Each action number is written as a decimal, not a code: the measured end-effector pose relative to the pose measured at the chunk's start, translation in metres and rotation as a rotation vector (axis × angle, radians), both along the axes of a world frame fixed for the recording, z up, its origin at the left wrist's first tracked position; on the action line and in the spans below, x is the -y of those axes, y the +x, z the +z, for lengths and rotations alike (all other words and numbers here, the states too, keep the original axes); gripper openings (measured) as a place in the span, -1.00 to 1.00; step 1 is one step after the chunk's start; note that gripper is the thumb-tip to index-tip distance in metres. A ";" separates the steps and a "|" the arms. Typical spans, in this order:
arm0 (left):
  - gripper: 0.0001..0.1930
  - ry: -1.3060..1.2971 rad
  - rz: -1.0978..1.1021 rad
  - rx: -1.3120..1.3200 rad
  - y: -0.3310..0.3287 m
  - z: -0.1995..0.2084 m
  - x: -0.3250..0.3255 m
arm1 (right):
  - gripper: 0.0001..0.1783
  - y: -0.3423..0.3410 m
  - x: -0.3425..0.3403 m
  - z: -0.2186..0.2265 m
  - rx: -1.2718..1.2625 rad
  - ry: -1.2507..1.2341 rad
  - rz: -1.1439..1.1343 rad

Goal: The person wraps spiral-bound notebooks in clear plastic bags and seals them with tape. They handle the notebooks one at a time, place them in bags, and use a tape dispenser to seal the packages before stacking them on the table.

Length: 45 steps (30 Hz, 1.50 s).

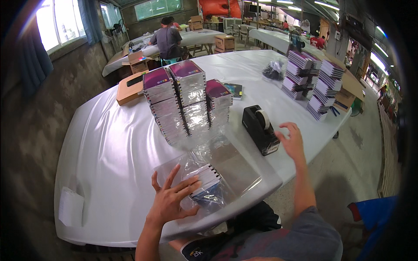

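My left hand (170, 201) rests with spread fingers on a small stack of spiral-bound notebooks (206, 182) wrapped in a clear plastic bag (217, 201). Its fingertips lie over the white page edges, and a blue cover shows through the film. A clear sheet (237, 163) lies beneath the bundle near the table's front edge. My right hand (291, 140) is raised beside the front end of a black tape dispenser (257, 130). Its thumb and index finger are apart, and no tape shows between them. A white tape roll (262, 118) sits in the dispenser.
Tall stacks of plastic-wrapped purple notebooks (187, 93) stand beyond the bundle. More notebook piles (324, 89) are at the far right, near pliers (334, 111). A cardboard box (129, 89) holds a dark phone. White paper (71, 207) lies at left. A person (169, 41) sits behind.
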<state>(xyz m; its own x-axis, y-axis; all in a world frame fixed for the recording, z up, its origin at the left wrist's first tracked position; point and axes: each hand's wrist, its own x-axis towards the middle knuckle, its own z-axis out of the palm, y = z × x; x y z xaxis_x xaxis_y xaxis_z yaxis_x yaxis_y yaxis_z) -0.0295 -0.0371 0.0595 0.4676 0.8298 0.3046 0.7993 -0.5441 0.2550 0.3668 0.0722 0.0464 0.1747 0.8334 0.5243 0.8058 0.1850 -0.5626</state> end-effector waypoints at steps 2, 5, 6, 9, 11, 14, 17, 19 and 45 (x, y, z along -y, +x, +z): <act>-0.34 -0.023 -0.008 0.001 -0.001 0.000 -0.001 | -0.59 0.036 -0.010 -0.023 0.066 -0.184 -0.034; -0.34 -0.055 0.018 0.003 -0.001 0.001 0.002 | -0.59 0.030 -0.014 -0.033 -0.450 -0.516 0.107; -0.34 -0.069 0.029 0.000 -0.001 0.002 0.003 | -0.61 0.028 -0.018 -0.031 -0.522 -0.576 0.089; -0.33 -0.063 0.044 -0.010 0.001 0.002 0.004 | -0.66 0.029 -0.035 -0.027 -0.693 -0.727 0.037; -0.33 -0.058 0.047 -0.020 0.001 0.000 0.003 | -0.69 0.030 -0.045 -0.031 -0.733 -0.786 0.018; -0.34 -0.058 0.049 -0.020 0.000 0.001 0.002 | -0.76 0.032 -0.044 -0.034 -0.738 -0.813 0.155; -0.35 -0.058 0.050 -0.008 0.000 0.001 0.001 | -0.82 0.040 -0.037 -0.046 -1.082 -0.687 0.281; -0.34 -0.061 0.054 -0.016 0.000 0.000 0.002 | -0.83 0.039 -0.025 -0.053 -1.181 -0.637 0.312; -0.14 -0.121 -0.064 -0.168 -0.016 0.008 -0.003 | -0.01 -0.211 0.001 0.062 -0.091 -0.786 1.339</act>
